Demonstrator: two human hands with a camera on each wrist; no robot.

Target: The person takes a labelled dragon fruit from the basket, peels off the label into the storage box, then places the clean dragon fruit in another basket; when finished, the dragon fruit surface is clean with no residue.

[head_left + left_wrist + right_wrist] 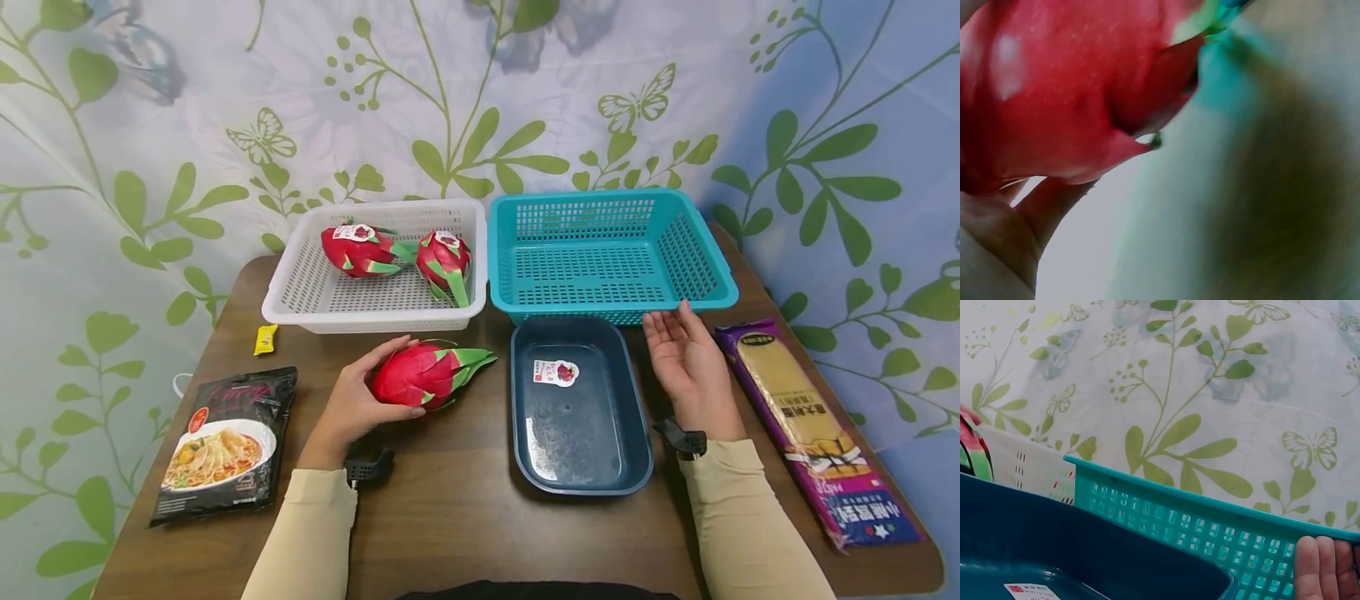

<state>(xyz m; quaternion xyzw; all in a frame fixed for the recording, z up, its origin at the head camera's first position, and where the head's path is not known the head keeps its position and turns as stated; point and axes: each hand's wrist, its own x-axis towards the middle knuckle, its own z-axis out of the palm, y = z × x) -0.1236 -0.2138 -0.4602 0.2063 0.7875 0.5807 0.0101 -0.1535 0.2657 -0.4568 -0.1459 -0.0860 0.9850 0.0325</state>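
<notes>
"One plump red dragon fruit with green-tipped scales (416,375): was that all you held?"

"Yes. My left hand (358,410) had its fingers and thumb curled round the blunt end, spread about as wide as the fruit, with the leafy end jutting out unsupported. It was in front of the white perforated plastic basket (367,323) and left of the dark blue plastic tray (592,442). Whether its underside met the brown wooden table (450,533), I couldn't tell."

"And your right hand (690,371)?"

"It held nothing: palm up, fingers nearly straight, tips apparently touching the front rim of the teal perforated plastic basket (600,267)."

"What worried you?"

"Slipping, mostly. The skin looked smooth, and with only one end held, I judged the leafy end could tip down. Squeezing harder might have bent the scales. Moved low to the right, those tips could have snagged on the tray's edge; moved toward the white basket, the fruit could have knocked the two labelled red dragon fruits (360,250) inside."

"Anything else?"

"A careless push from my right fingers could have shifted the teal basket."
</notes>
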